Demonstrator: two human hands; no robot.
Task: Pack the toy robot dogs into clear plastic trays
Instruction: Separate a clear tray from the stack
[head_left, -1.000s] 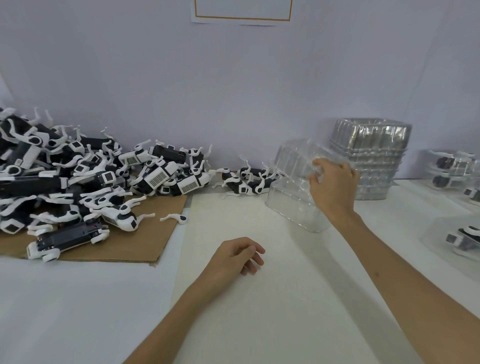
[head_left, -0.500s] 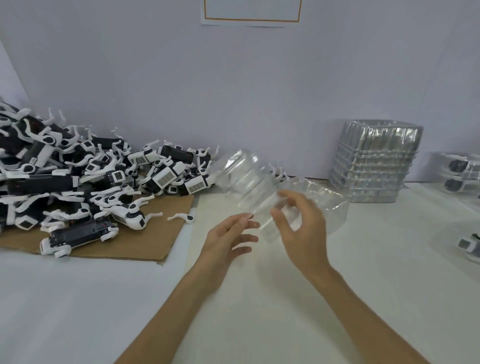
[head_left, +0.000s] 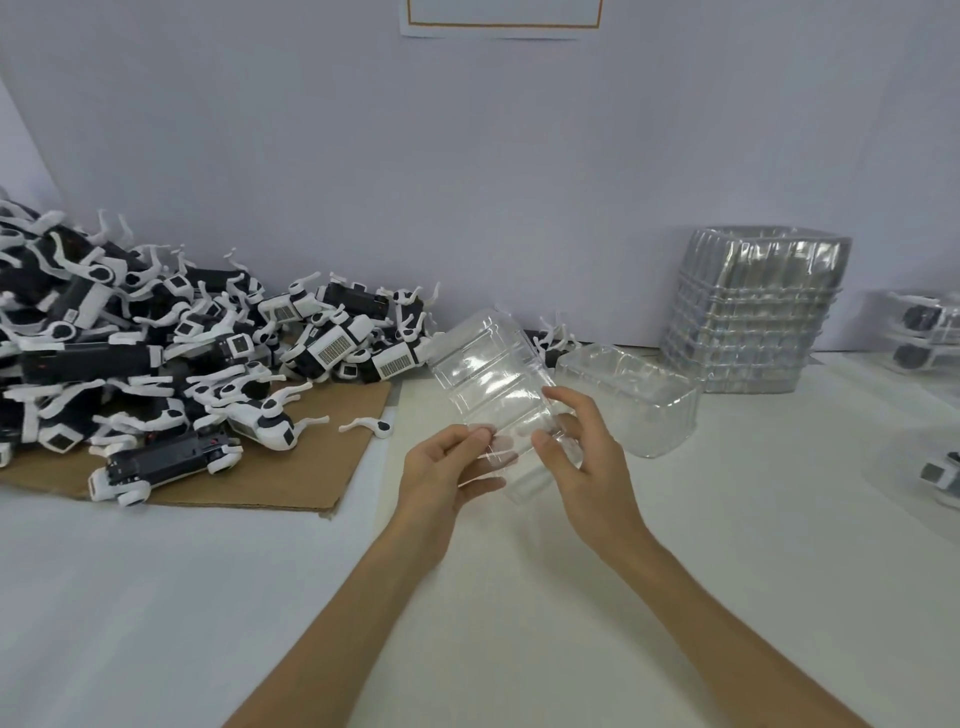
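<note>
Head view: left hand (head_left: 441, 473) now joins right hand (head_left: 592, 467), both pinching the clear plastic clamshell tray (head_left: 488, 374) brought near from the far-right clear tray stack (head_left: 753, 312); loading can start.

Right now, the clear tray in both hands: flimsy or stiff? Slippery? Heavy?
Probably light: the clear tray is thin see-through plastic, held up by fingertips of the left hand and right hand. Likely flexes some, though its moulded ribs should stiffen it. Glossy glare suggests a slick surface, so a pinch at the rim seems safer.
</note>
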